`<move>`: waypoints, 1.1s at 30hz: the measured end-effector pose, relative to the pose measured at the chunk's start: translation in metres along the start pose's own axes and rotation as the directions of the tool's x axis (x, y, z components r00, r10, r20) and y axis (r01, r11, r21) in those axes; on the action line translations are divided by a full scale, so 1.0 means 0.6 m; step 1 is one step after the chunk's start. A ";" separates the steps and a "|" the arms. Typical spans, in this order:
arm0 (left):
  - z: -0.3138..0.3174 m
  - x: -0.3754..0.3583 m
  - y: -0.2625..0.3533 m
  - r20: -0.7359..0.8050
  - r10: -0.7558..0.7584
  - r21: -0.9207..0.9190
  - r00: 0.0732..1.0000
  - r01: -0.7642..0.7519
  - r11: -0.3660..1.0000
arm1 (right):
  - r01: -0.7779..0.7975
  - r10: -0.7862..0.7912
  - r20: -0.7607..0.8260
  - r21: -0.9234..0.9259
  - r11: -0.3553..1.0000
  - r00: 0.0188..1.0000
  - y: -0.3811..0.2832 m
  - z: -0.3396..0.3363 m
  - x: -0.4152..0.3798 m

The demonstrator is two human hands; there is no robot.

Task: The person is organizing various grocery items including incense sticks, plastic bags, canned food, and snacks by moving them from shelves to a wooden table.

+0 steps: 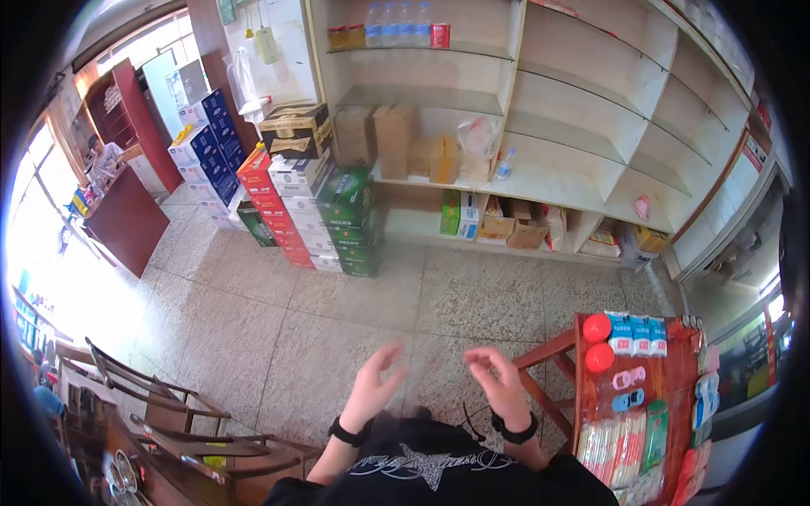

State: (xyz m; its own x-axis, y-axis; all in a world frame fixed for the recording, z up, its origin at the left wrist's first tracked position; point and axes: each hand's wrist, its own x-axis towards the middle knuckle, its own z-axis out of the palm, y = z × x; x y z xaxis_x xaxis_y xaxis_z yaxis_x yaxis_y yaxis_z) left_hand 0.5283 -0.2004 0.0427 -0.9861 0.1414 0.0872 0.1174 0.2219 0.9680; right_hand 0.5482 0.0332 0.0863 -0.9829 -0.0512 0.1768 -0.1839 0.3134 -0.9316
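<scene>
Hands: our left hand [374, 386] and right hand [498, 384] are raised in front of our chest, above the speckled floor [337, 312], apart from each other and holding nothing.
Left hand: we see the fingers loosely spread and curved, palm turned toward the right hand; a black band [348, 433] sits on the wrist.
Right hand: we see the fingers bent and apart, empty, with a black band [515, 430] on its wrist too.
Nearest surface: the wooden table [666, 384] stands just to the right of our right hand, which does not touch it.
Table, far edge: two red balls [597, 341] lie at the near-left corner of that edge, with blue-and-white packs [639, 335] beside them.
Table, middle: we see a pink item and a blue item [629, 388], too small to tell what they are.
Table, near edge: flat packets [612, 447] lie side by side, a green one [656, 434] to their right.
Left of us: wooden chairs [169, 405] stand near the left hand's side.
Far wall: stacked cartons [312, 211] stand on the floor before white shelves [523, 143].
Top shelf: water bottles [396, 24] stand in a row.
</scene>
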 end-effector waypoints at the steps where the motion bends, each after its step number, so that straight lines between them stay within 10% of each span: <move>1: 0.004 0.016 -0.015 0.035 -0.048 -0.018 0.998 0.049 0.999 | 0.001 -0.001 -0.007 -0.003 1.000 1.000 0.008 0.002 0.011; 8: -0.010 0.193 -0.058 0.063 -0.059 -0.006 0.996 0.060 0.998 | -0.188 0.187 0.027 0.127 0.974 0.982 0.056 0.019 0.136; 19: -0.134 0.551 -0.023 0.021 0.179 -0.015 0.984 -0.178 0.984 | -0.013 0.002 -0.205 -0.049 0.999 0.979 0.064 0.043 0.474; 33: -0.119 0.878 -0.083 0.127 0.063 -0.103 0.990 -0.050 0.993 | -0.094 0.036 -0.316 -0.171 0.981 0.948 0.182 -0.020 0.781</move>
State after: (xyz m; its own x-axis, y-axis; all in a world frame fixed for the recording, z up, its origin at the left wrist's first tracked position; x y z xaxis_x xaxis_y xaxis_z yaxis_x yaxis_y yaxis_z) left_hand -0.0052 -0.2058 0.0574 -0.9539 0.2760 0.1175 0.1540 0.1145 0.9814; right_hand 0.0677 0.0550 0.0711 -0.9362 0.2622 0.2343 -0.0864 0.4743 -0.8761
